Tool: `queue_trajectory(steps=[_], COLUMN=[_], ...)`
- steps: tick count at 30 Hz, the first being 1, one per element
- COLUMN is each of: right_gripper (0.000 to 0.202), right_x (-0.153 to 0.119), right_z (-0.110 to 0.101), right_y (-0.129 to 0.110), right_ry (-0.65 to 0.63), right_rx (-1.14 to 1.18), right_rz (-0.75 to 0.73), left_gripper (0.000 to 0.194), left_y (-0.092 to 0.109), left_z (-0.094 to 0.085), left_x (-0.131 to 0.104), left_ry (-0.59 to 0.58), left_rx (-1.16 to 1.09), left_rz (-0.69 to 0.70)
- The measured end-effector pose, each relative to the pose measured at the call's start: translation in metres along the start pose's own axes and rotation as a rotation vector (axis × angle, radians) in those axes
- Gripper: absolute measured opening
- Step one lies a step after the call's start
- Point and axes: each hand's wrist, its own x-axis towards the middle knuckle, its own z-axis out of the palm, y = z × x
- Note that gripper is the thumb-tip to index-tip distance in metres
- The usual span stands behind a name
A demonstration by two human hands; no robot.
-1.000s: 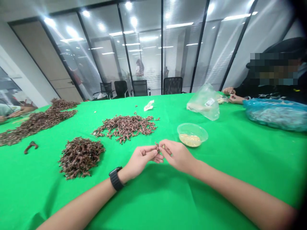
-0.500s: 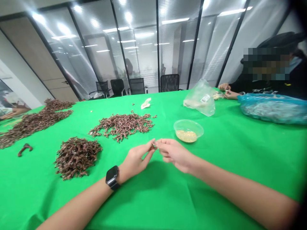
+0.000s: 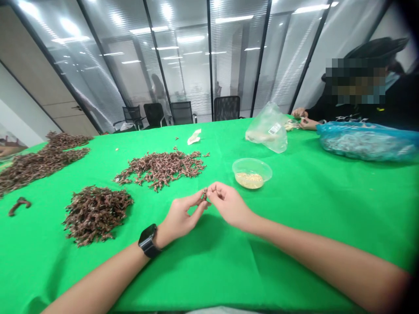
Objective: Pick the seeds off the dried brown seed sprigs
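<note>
My left hand (image 3: 184, 218), with a black watch on the wrist, pinches a small brown knobbly twig-like piece (image 3: 204, 194) between thumb and fingers. My right hand (image 3: 228, 204) has its fingertips closed at the piece's right side; what exactly they grip is too small to make out. Beyond both hands, a loose spread of similar brown pieces (image 3: 163, 168) lies on the green cloth (image 3: 209, 261). Left of my left hand is a denser heap of brown pieces (image 3: 96, 213). Just past my right hand stands a clear plastic bowl (image 3: 252, 168) with yellowish bits in it.
A clear plastic bag (image 3: 270, 131) and a full blue bag (image 3: 363, 141) lie toward the right. Behind them a co-worker's hands (image 3: 304, 120) handle pale pieces. Longer brown heaps (image 3: 39, 163) and a curved brown piece (image 3: 19, 205) lie left; a pale scrap (image 3: 194, 137) lies farther back.
The view has shifted slightly right and down. My right fingers have curled and lifted a little, and the brown piece now shows upright between my left fingertips.
</note>
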Motion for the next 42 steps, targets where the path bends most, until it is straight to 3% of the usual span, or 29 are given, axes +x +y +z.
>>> queue_trajectory(steps=[3, 6, 8, 11, 14, 16, 22, 27, 30, 33, 36, 38, 40, 42], right_gripper=[0.028, 0.028, 0.025, 0.02, 0.012, 0.01, 0.013, 0.021, 0.022, 0.027, 0.024, 0.021, 0.015, 0.012], right_x=[0.001, 0.004, 0.008, 0.012, 0.012, 0.011, 0.005, 0.004, 0.003, 0.004, 0.006, 0.007, 0.007, 0.007], right_z=[0.002, -0.002, -0.007, -0.016, -0.023, -0.024, -0.011, -0.002, -0.004, -0.007, -0.008, -0.01, -0.014, -0.017], right_y=[-0.008, -0.008, -0.002, 0.009, 0.015, 0.015, 0.014, 0.006, -0.008, -0.015, -0.008, 0.001, 0.007, 0.011], right_ry=[-0.074, -0.137, -0.091, -0.006, -0.061, -0.08, -0.037, -0.006, -0.131, -0.255, -0.131, -0.024, -0.017, -0.047], right_rx=[0.368, 0.429, 0.236, -0.229, -0.571, -0.642, -0.418, 0.003, 0.332, 0.474, 0.257, -0.053, -0.36, -0.558], right_rz=[0.355, 0.411, 0.284, -0.098, -0.362, -0.413, -0.263, 0.022, 0.371, 0.478, 0.286, 0.002, -0.236, -0.382], left_gripper=[0.045, 0.045, 0.045, 0.045, 0.039, 0.037, 0.047, 0.043, 0.046, 0.046, 0.044, 0.044, 0.042, 0.038], left_y=[-0.006, -0.006, -0.002, 0.005, 0.008, 0.008, 0.006, 0.002, -0.004, -0.005, 0.0, 0.005, 0.009, 0.01], left_z=[-0.002, -0.001, 0.0, 0.003, 0.002, 0.002, 0.005, 0.003, -0.001, -0.004, -0.004, -0.003, -0.002, -0.001], left_x=[0.0, 0.002, 0.004, 0.008, 0.011, 0.012, 0.004, -0.002, -0.001, 0.001, 0.004, 0.006, 0.009, 0.011], left_ry=[0.022, 0.028, 0.003, -0.059, -0.079, -0.082, -0.057, 0.011, 0.038, 0.047, 0.022, -0.025, -0.058, -0.071], left_rx=[0.191, 0.129, -0.09, -0.553, -0.848, -0.883, -0.543, -0.006, 0.202, 0.239, 0.001, -0.311, -0.599, -0.771], left_rz=[0.184, 0.103, -0.08, -0.349, -0.481, -0.497, -0.336, -0.054, 0.153, 0.204, -0.022, -0.236, -0.377, -0.441])
